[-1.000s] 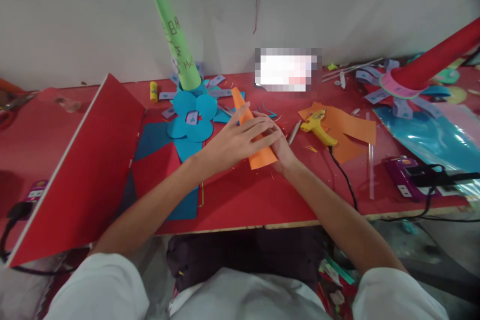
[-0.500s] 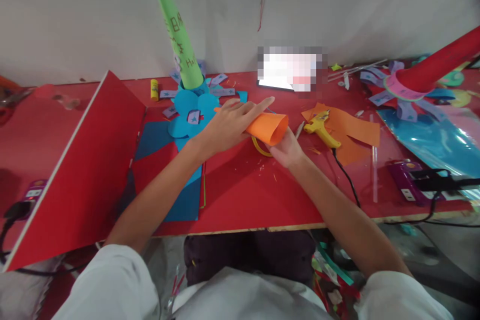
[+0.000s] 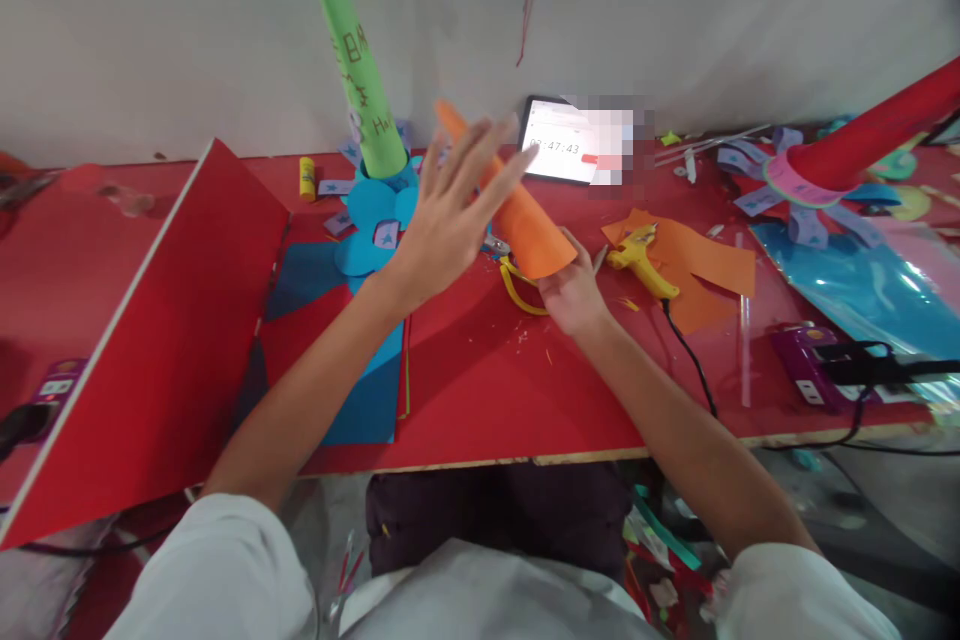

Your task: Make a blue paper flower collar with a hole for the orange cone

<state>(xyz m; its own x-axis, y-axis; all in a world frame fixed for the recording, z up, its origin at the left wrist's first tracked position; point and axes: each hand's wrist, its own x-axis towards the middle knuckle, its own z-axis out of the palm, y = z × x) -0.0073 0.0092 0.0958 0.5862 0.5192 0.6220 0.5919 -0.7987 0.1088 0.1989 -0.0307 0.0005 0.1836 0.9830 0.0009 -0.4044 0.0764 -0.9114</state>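
Observation:
An orange paper cone is tilted above the table, its narrow tip up to the left and its wide end toward me. My right hand grips the wide rim from the right, its fingers partly behind the paper. Over the cone's left side is my left hand, fingers spread; whether it touches the paper I cannot tell. Beneath the cone lie yellow-handled scissors, partly covered. To the right, a yellow glue gun rests on orange paper pieces.
A green paper tower on a blue petalled base stands at back left, near a glue stick. A red board leans up at left. A tablet sits by the wall. At right are a red cone and purple power strip.
The cone has swung so its tip points further up and its opening no longer faces me. My left hand has lifted and its fingers have spread.

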